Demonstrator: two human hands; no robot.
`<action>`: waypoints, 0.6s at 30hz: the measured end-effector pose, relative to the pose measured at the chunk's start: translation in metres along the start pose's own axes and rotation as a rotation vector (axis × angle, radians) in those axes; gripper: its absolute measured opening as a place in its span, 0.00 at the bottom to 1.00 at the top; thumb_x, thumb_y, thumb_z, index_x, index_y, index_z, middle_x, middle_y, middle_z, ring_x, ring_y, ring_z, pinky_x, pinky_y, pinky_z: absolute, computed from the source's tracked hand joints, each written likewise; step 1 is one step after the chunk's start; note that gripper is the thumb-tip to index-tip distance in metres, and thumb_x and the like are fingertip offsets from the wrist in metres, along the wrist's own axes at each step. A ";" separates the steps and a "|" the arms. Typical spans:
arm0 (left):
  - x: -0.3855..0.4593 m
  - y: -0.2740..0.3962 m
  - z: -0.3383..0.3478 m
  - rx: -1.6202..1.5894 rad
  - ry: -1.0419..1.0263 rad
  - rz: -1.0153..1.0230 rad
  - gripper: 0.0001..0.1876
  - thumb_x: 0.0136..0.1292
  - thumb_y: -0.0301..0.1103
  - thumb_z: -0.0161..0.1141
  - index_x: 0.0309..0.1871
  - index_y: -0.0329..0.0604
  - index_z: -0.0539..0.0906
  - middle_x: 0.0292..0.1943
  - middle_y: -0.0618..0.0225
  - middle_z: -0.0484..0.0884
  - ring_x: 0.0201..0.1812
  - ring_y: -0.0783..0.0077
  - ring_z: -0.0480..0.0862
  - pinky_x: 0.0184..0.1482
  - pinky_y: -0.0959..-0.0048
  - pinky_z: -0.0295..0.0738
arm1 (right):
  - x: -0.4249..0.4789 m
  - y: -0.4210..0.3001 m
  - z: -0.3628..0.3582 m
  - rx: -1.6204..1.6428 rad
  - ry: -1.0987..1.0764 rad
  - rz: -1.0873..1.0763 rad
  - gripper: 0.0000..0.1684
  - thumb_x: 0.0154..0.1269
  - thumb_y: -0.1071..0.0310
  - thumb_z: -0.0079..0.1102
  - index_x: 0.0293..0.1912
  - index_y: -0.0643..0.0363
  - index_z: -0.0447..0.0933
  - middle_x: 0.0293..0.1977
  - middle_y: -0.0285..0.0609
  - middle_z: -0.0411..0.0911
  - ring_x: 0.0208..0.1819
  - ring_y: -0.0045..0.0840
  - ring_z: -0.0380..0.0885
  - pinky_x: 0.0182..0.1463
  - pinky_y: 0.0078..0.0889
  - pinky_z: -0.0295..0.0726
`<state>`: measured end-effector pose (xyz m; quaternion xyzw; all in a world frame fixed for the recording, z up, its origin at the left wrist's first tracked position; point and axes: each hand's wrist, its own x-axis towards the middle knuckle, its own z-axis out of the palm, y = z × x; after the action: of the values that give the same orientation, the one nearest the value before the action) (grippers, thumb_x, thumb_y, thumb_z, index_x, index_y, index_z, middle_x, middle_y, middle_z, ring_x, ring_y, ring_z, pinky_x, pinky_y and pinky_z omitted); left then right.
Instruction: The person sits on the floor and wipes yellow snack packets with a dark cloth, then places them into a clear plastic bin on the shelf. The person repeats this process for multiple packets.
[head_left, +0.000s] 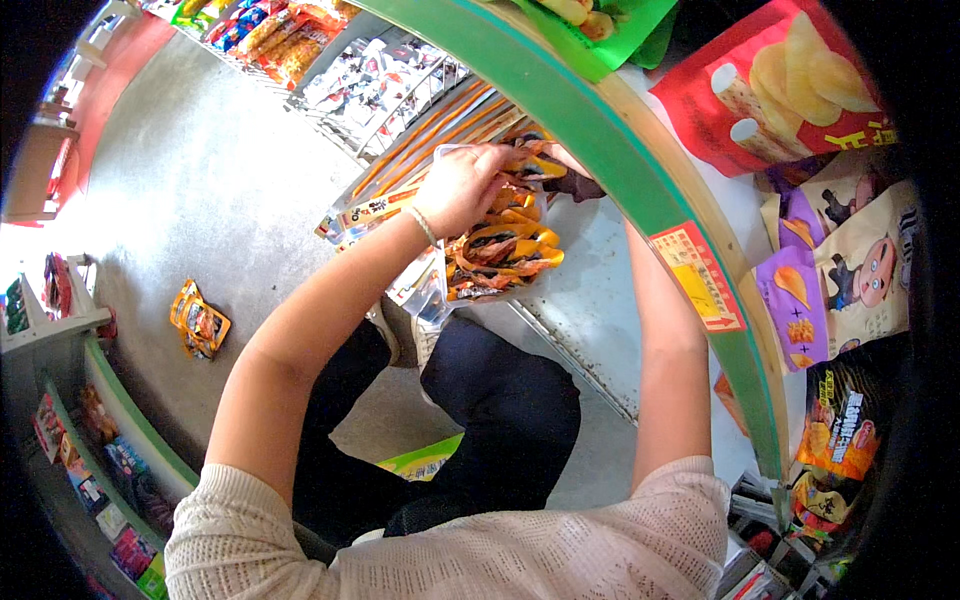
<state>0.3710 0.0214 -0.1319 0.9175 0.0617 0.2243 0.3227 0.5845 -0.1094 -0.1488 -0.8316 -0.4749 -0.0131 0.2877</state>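
Below the green shelf edge, my left hand reaches over a clear plastic bin filled with orange-and-black snack packets. Its fingers are closed on a snack packet at the bin's far end. My right hand is at the other side of that packet, mostly hidden behind the shelf edge, so its grip cannot be made out. A dark packet lies just under it. Long printed snack packs are to the left of the bin.
The green shelf edge arches over my right forearm, with bagged snacks on top. A wire basket of small packets stands beyond the bin. An orange packet bundle lies on the floor. Another shelf curves at the lower left.
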 end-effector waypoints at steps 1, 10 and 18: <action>0.004 -0.002 -0.004 0.055 0.090 0.057 0.16 0.58 0.27 0.54 0.52 0.44 0.74 0.41 0.58 0.80 0.47 0.52 0.79 0.53 0.56 0.71 | 0.004 0.000 0.001 -0.006 -0.005 -0.005 0.27 0.60 0.59 0.62 0.57 0.58 0.71 0.44 0.48 0.76 0.48 0.33 0.75 0.54 0.35 0.71; -0.007 -0.038 -0.006 0.320 0.051 -0.251 0.14 0.56 0.30 0.57 0.47 0.49 0.79 0.47 0.59 0.77 0.50 0.54 0.76 0.60 0.58 0.65 | 0.014 -0.009 0.020 -0.005 -0.026 -0.072 0.29 0.58 0.61 0.64 0.57 0.57 0.70 0.41 0.46 0.76 0.45 0.31 0.75 0.51 0.35 0.72; 0.016 -0.019 -0.016 0.330 0.090 -0.231 0.07 0.59 0.40 0.59 0.36 0.51 0.81 0.35 0.69 0.80 0.44 0.61 0.78 0.52 0.61 0.67 | -0.003 -0.002 -0.013 0.076 -0.028 -0.030 0.31 0.56 0.62 0.67 0.58 0.57 0.69 0.39 0.44 0.76 0.42 0.30 0.76 0.50 0.35 0.73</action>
<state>0.3785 0.0493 -0.1273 0.9338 0.2168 0.2133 0.1884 0.5848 -0.1174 -0.1381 -0.8128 -0.4915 0.0121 0.3123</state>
